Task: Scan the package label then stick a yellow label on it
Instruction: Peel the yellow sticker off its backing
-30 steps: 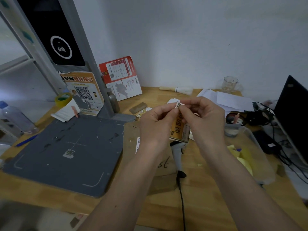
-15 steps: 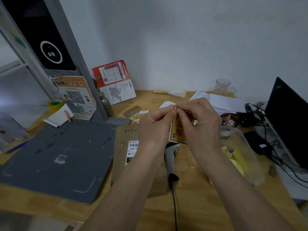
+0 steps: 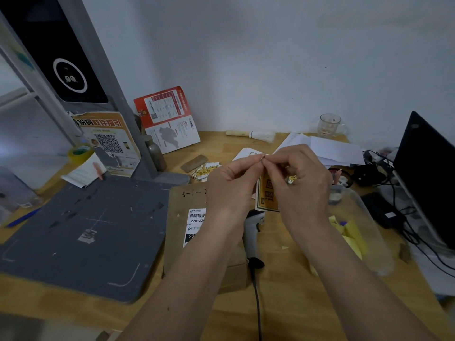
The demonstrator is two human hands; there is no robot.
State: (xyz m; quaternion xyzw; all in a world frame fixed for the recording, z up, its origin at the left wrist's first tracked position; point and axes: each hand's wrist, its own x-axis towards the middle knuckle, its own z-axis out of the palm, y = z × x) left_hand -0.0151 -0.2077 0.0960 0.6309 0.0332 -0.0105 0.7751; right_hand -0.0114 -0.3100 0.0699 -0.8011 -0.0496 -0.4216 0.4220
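A flat brown package (image 3: 187,232) lies on the wooden desk under my forearms, its white barcode label (image 3: 195,223) partly hidden by my left wrist. Above it I hold a yellow label (image 3: 267,195) upright. My left hand (image 3: 231,185) and my right hand (image 3: 300,183) both pinch its top corner, fingertips touching. A white handheld scanner (image 3: 251,235) lies between my arms, its cable running toward me.
A grey scanning mat (image 3: 73,232) with a tall stand (image 3: 103,77) fills the left. More yellow labels (image 3: 205,169) lie behind my hands. A clear tub (image 3: 364,225) with yellow scraps, papers, a glass mug (image 3: 328,125), cables and a black monitor (image 3: 428,173) crowd the right.
My hands keep pinching the label's top corner in much the same pose. The camera has shifted, so more of the package and its barcode label shows.
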